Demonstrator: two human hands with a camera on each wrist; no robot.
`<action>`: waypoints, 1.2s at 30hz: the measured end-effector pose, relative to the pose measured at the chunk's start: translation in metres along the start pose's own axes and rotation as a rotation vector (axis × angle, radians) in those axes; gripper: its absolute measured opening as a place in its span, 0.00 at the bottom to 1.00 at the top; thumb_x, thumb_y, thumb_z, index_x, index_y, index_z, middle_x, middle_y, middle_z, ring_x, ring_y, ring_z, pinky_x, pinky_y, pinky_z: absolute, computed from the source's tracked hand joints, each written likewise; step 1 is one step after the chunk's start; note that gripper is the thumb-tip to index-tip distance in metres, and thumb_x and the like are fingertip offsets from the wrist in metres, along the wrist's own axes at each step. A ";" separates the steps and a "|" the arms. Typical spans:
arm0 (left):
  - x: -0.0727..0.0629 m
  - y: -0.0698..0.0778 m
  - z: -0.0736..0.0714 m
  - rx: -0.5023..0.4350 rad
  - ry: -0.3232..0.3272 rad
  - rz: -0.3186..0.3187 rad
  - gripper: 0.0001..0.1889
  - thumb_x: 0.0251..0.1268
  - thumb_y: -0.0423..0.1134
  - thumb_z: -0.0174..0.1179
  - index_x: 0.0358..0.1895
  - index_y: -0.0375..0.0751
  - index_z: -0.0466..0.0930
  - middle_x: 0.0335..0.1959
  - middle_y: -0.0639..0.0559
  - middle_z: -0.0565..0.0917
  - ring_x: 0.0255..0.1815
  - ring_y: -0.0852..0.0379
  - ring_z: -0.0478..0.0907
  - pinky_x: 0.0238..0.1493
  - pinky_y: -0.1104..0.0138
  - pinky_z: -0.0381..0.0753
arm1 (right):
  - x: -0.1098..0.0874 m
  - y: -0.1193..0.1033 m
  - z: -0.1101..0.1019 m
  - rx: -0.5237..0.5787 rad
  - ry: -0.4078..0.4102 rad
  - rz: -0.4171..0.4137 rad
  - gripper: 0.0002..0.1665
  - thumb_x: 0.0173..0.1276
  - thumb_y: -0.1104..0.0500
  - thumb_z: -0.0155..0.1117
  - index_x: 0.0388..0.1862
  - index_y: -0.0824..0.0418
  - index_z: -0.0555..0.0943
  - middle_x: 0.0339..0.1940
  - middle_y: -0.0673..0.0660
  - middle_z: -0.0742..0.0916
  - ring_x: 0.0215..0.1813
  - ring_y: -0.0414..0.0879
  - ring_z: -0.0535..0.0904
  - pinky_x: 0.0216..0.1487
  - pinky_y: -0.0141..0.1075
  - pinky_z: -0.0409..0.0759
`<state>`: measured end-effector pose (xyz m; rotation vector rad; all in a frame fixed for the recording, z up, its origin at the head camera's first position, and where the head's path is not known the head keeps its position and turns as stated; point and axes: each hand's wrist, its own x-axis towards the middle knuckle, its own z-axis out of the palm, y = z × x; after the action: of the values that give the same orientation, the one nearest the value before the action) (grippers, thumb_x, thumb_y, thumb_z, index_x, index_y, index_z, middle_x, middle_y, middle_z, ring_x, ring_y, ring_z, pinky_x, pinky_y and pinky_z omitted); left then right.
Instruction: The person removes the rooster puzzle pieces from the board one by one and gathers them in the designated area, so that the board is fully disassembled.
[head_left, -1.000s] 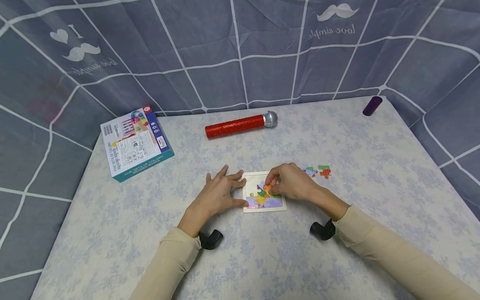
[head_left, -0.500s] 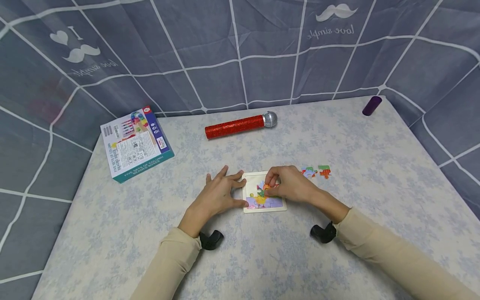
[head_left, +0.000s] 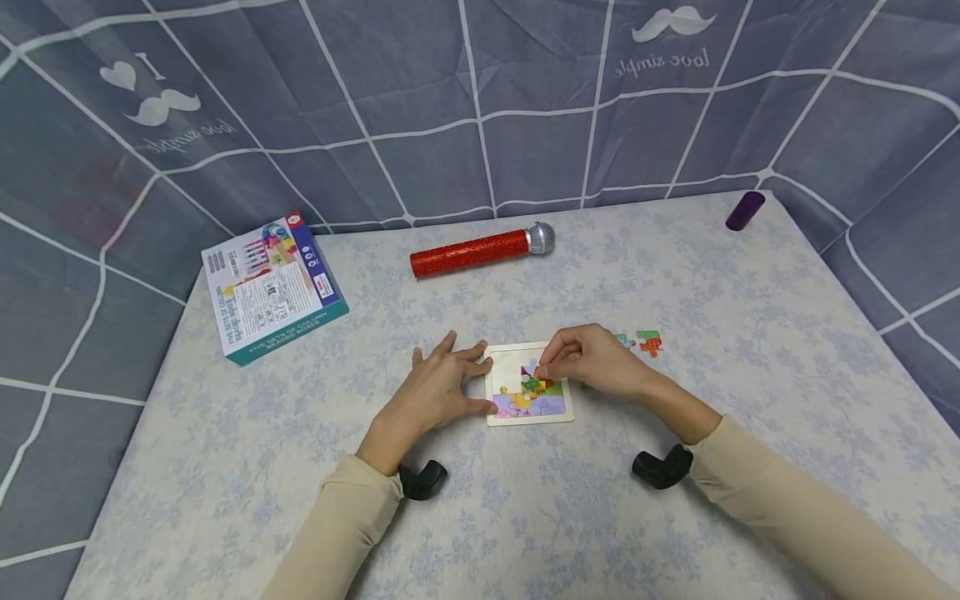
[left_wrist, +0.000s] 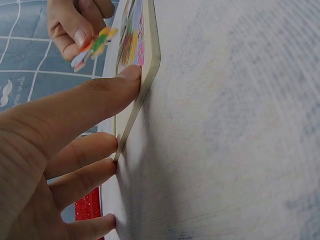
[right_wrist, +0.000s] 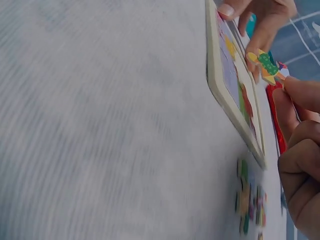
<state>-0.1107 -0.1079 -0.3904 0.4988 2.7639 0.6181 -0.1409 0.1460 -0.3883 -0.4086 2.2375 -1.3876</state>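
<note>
In the head view a small jigsaw puzzle board [head_left: 506, 361] with a pale rim lies flat, partly filled along its near side. My left hand [head_left: 438, 382] is spread at its left edge; in the left wrist view the thumb [left_wrist: 107, 94] presses the near corner and two fingertips touch the side. Over the board, my right hand [head_left: 597, 362] pinches a green, yellow and blue puzzle piece [right_wrist: 267, 65] between thumb and forefinger. That piece is raised and tilted, apart from the board in both wrist views.
Several loose puzzle pieces [head_left: 649, 342] lie right of the board, partly hidden by the right hand. Farther back are a red glittery microphone [head_left: 480, 251], a bead-kit box [head_left: 273, 287] at left and a purple cylinder [head_left: 745, 211] at right. A grey checked curtain [head_left: 420, 75] encloses the table.
My right hand has shifted a little to the right, and the puzzle piece it pinches now shows raised above the board. The left hand has stayed in place.
</note>
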 end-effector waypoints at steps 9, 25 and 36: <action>-0.001 0.000 -0.001 0.000 0.002 0.002 0.37 0.46 0.52 0.78 0.62 0.45 0.79 0.71 0.54 0.68 0.78 0.39 0.48 0.65 0.27 0.42 | -0.022 0.017 -0.029 0.003 0.046 0.086 0.12 0.61 0.57 0.73 0.38 0.65 0.84 0.32 0.57 0.89 0.34 0.44 0.79 0.36 0.31 0.74; 0.000 -0.001 0.000 -0.011 -0.008 0.002 0.37 0.47 0.53 0.77 0.63 0.45 0.78 0.72 0.54 0.67 0.78 0.40 0.47 0.65 0.28 0.41 | -0.058 0.046 -0.072 -0.098 0.138 0.186 0.17 0.62 0.50 0.72 0.41 0.62 0.86 0.34 0.54 0.90 0.40 0.43 0.82 0.41 0.32 0.77; 0.000 -0.001 0.001 -0.015 -0.005 0.000 0.37 0.47 0.52 0.77 0.63 0.45 0.78 0.72 0.55 0.67 0.79 0.40 0.46 0.65 0.28 0.40 | -0.056 0.046 -0.070 -0.207 0.167 0.181 0.11 0.62 0.53 0.73 0.37 0.59 0.88 0.30 0.51 0.89 0.37 0.44 0.81 0.38 0.33 0.76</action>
<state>-0.1106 -0.1083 -0.3916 0.4965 2.7525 0.6370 -0.1310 0.2465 -0.3900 -0.1562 2.4954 -1.1388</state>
